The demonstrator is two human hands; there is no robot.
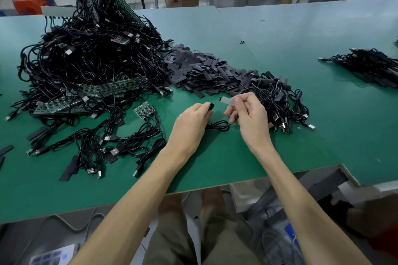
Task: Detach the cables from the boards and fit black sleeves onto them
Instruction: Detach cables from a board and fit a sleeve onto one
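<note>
Table: a green table [280, 34], seen from above by a person seated at its near edge.
Left hand: the left hand [191, 122] is over the middle of the table near that edge, fingers curled round a black sleeve [211, 106] whose open end faces the other hand.
Right hand: the right hand [249, 114] is just beside the left. Its thumb and fingers pinch the end of a cable [219, 125]. The pinched end is a pale blur pointing at the sleeve and not touching it.
Cable: thin and black, it loops on the table between the 2 hands.
Far left: a tall pile of boards [86, 49], green and tangled in black leads.
Middle: a heap of sleeves [198, 69], flat and black, touching the pile's right side.
Left of the hands: 1 small board [144, 109] with leads attached.
Behind the right hand: a heap of cables [280, 101].
Right edge: a bundle of cables [366, 64], well apart from the rest.
</note>
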